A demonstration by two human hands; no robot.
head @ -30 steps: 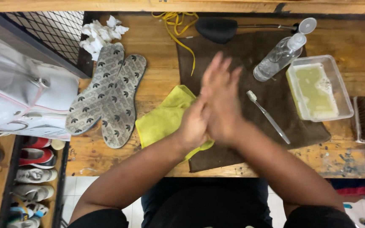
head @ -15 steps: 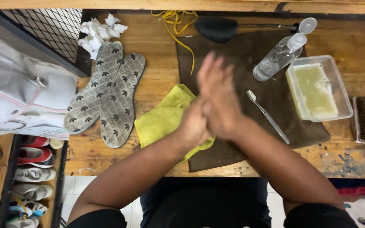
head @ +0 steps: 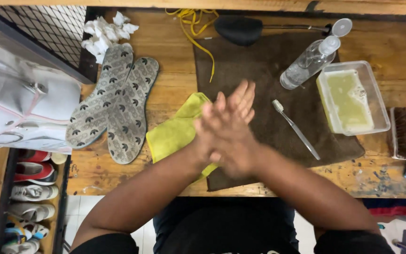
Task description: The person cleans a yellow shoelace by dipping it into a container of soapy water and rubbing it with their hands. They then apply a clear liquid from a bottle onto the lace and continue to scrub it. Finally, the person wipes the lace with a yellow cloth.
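Observation:
My left hand (head: pixel 206 141) and my right hand (head: pixel 235 123) are pressed palm to palm above the wooden workbench (head: pixel 175 84), fingers stretched out and pointing away from me. Neither hand holds anything. They hover over the near edge of a dark brown mat (head: pixel 264 80) and partly cover a yellow cloth (head: pixel 175 134) lying at its left side. A toothbrush (head: pixel 296 128) lies on the mat just right of my hands.
Two patterned grey insoles (head: pixel 113 106) lie to the left, crumpled white paper (head: pixel 103 33) behind them. A clear bottle (head: pixel 308 63), a tub of cloudy liquid (head: pixel 351 99), a brush (head: pixel 404 131) and a black shoe tree (head: pixel 240 29) sit right and back. A white bag (head: pixel 19 108) and shelved shoes (head: pixel 29 188) are left.
My joined hands have slid against each other and dropped slightly toward me. The fingers have shifted a little. Nothing on the bench has moved.

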